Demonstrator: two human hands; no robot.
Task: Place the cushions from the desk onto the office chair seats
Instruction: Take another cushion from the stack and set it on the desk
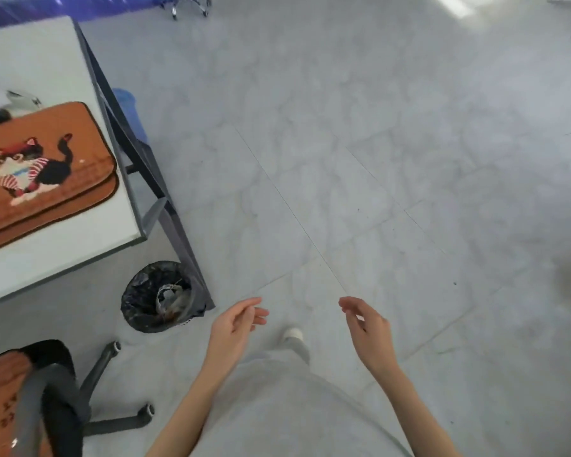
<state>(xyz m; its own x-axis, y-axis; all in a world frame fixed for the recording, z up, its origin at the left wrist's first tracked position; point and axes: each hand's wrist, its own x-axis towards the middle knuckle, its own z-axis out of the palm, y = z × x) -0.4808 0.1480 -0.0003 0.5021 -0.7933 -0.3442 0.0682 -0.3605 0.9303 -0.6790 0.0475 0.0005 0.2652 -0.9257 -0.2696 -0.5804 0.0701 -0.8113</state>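
Your left hand (236,324) and right hand (368,331) hung empty, fingers loosely open; stacked cushions (43,173) lay on the bench (40,61).

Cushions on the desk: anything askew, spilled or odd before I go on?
Slightly. The two brown cushions on the desk are stacked unevenly, so the lower one's edge sticks out under the cat-print top one. Nothing looks spilled or damaged. Both hands are empty; the bin stands upright.

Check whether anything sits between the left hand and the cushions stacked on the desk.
Nothing visible does. The left hand hangs open over bare floor; the cushions lie up-left on the desk. The bin stands under the desk corner, beside that line.
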